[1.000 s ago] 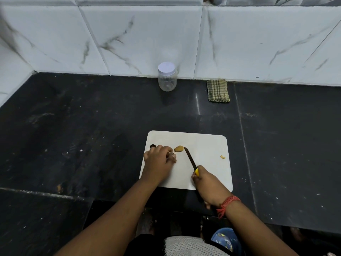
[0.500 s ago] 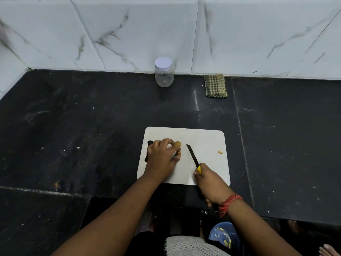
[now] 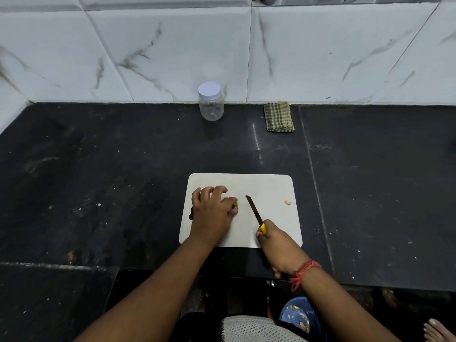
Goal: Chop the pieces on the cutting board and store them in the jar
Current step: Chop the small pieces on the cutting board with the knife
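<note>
The left hand (image 3: 212, 213) pinches a yellow piece (image 3: 236, 206) on the cutting board (image 3: 269, 188). The right hand (image 3: 278, 245) grips the knife (image 3: 254, 211), blade raised beside it.

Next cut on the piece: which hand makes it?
Right hand: it grips the knife, blade beside the piece that the left hand pins on the cutting board.

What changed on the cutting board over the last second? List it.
The left hand slid over the yellow piece, which lay bare a second ago, and now pins it under its fingertips. The knife drew slightly away from the piece. Unchanged: the right hand grips the knife, the small bit lies near the board's right edge, the jar is closed.
</note>
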